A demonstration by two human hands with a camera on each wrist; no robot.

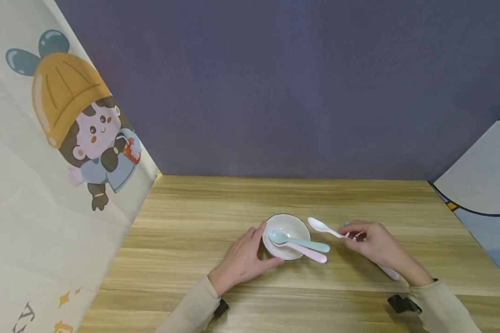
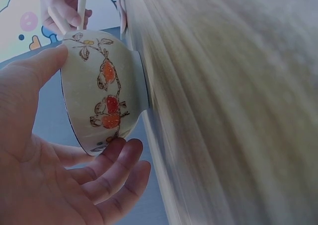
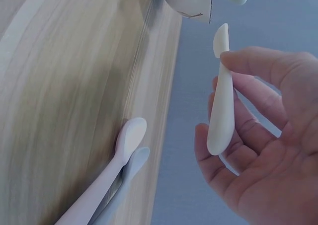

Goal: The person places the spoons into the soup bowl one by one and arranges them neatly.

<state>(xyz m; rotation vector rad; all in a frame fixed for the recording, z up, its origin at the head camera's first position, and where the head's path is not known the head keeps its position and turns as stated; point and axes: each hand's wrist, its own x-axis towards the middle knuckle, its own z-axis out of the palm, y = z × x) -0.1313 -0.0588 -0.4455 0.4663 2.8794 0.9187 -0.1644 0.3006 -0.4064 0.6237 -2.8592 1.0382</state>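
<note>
A white bowl [image 1: 293, 224] with a dark rim and painted orange fruit stands upright on the table. My left hand [image 1: 241, 261] holds it from the left, thumb at the near side and fingers curved along the wall. In the bowl rest a teal spoon [image 1: 306, 243] and a pale pink spoon [image 1: 310, 254], handles sticking out to the right. To the right of the bowl, my right hand [image 1: 377, 243] pinches a white spoon [image 1: 318, 225] between thumb and fingers, above the table. Its scoop points toward the bowl.
Below my right hand, a pink spoon [image 3: 102, 180] and a light blue spoon [image 3: 126, 175] lie side by side on the wooden table [image 1: 216, 199]. A dark blue-grey panel [image 1: 250, 92] stands behind the table, and printed cloths flank it.
</note>
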